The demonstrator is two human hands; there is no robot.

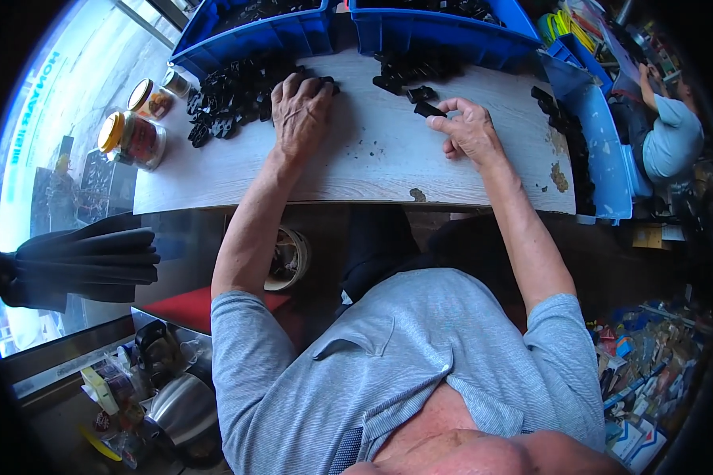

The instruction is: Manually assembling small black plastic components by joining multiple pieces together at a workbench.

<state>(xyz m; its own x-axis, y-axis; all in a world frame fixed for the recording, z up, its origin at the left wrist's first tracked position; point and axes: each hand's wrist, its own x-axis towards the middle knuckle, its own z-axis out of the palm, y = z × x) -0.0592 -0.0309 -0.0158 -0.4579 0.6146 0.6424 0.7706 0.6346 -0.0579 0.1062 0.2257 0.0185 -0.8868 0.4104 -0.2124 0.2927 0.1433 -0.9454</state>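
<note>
Small black moulded parts lie in a loose pile [234, 95] on the pale tabletop, left of the middle. At the right edge of this pile rests my left hand [299, 115], its fingers bent down over the parts. A black part [329, 81] shows at its fingertips; the rest of the grip is hidden under the hand. My right hand [473, 133] pinches one black part [429, 109] between thumb and forefinger, just above the table. Beyond it lie a single black part [421, 94] and a second small pile [408, 70].
Two blue bins [253, 36] [451, 32] holding black parts stand along the far edge. A blue tray [606, 150] flanks the table's right side. Lidded jars [141, 141] stand at the left. Another person [672, 138] sits at the far right.
</note>
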